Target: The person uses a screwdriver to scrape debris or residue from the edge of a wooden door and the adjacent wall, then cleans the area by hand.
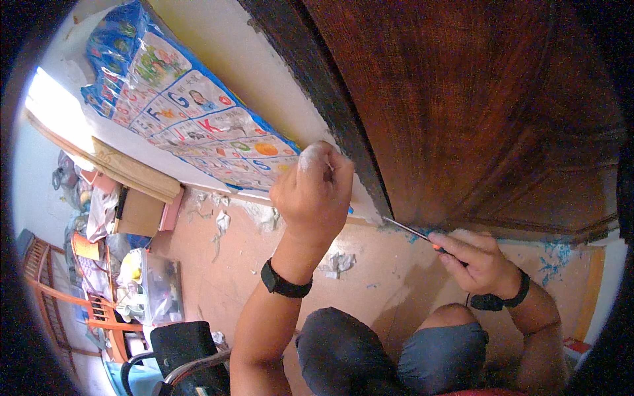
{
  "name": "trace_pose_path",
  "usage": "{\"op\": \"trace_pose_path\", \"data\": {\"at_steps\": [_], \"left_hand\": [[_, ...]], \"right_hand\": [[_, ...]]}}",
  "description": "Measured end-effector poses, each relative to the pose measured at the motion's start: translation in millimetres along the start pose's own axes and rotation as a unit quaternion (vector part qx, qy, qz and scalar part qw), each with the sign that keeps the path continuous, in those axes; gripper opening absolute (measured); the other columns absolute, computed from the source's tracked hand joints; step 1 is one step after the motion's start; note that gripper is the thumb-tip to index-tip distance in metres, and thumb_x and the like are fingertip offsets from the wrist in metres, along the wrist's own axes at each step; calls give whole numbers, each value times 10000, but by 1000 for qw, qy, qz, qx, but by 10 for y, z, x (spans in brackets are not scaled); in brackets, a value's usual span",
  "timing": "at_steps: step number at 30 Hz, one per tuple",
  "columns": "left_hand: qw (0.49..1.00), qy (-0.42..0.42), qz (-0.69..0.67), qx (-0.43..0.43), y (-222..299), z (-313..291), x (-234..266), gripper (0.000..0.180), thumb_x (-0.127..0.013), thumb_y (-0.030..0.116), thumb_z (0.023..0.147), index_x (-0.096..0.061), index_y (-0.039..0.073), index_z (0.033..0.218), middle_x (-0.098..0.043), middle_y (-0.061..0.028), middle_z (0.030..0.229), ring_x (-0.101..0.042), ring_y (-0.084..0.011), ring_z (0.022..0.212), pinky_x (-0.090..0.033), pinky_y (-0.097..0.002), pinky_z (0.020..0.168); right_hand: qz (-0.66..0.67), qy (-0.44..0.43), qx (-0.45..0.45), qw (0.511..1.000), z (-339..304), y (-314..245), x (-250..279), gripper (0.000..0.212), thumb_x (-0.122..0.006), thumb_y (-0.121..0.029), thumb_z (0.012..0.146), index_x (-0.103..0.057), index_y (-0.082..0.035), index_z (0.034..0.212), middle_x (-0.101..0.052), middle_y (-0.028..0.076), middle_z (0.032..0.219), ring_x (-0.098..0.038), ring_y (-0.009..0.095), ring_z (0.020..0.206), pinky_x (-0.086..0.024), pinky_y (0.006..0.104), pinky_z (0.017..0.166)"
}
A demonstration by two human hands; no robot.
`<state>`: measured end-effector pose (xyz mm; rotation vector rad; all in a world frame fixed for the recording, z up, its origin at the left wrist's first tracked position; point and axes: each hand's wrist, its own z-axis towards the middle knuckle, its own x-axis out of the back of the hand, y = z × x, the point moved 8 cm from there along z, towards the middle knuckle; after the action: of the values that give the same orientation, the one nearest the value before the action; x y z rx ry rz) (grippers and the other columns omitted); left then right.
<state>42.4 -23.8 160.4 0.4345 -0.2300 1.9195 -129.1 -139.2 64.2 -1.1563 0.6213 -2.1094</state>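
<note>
My right hand (477,263) is closed round the orange and black handle of a screwdriver (408,229). Its thin metal shaft points left, with the tip at the lower end of the dark door frame (353,125). Beside the frame's left edge, my left hand (314,188) is held up in a fist in front of the white wall (264,49). White dust coats its fingers; whatever they may hold is hidden. A brown wooden door (456,112) with carved panels fills the upper right.
An alphabet poster (198,112) with a blue border hangs on the wall. White scraps (222,221) and blue flakes litter the tiled floor (231,270). At left stand a clear plastic box (163,290), a wooden chair (105,317) and piled goods. A black bag-like object (185,353) is near my left arm.
</note>
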Motion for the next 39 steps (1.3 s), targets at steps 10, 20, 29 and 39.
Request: {"op": "trace_pose_path", "data": {"at_steps": [10, 20, 29, 39], "left_hand": [[999, -1, -35, -21, 20, 29, -78, 174, -696, 0, 720, -594, 33, 857, -503, -81, 517, -521, -220, 427, -395, -312, 403], [998, -18, 21, -60, 101, 102, -70, 148, -687, 29, 746, -590, 61, 854, -526, -93, 540, -526, -254, 439, -416, -353, 407], [995, 26, 33, -92, 206, 410, 114, 167, -675, 21, 746, -588, 22, 888, -532, -89, 561, -525, -236, 439, -396, -325, 400], [998, 50, -12, 43, 256, 924, 318, 92, -657, 96, 806, -585, 55, 847, -545, -91, 529, -554, -255, 430, -410, -339, 401]], "right_hand": [[-17, 27, 23, 999, 53, -29, 15, 397, -623, 1, 770, -598, -39, 1165, -643, 112, 847, -633, 261, 655, -519, 343, 559], [-28, 20, 22, 999, 55, -80, 64, 377, -634, -6, 775, -605, -24, 1150, -638, 110, 811, -624, 253, 629, -511, 338, 552], [-28, 22, 31, 999, 57, -102, 98, 370, -628, -5, 763, -608, -1, 1132, -641, 118, 821, -634, 258, 654, -519, 336, 570], [-39, 31, 36, 998, 9, -128, 164, 348, -631, -20, 766, -614, 6, 1112, -636, 113, 806, -614, 256, 626, -501, 340, 548]]}}
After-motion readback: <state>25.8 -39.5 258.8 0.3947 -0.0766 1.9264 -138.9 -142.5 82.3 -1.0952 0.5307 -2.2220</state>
